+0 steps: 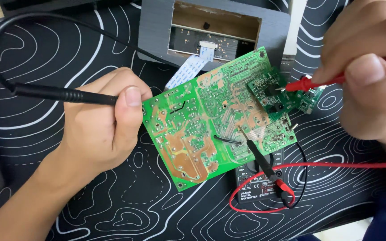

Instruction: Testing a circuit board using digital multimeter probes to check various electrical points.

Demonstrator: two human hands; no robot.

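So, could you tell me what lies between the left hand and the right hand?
In the head view, the large green circuit board spans the stretch between the left hand and the right hand.

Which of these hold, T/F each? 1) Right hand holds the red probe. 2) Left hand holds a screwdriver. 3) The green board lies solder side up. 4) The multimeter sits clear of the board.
1) True: the right hand pinches the red probe, tip on the small green module.
2) False: the left hand grips a black handle with a cable.
3) True: the green board shows solder joints and traces.
4) False: the multimeter lies partly under the board's lower edge.
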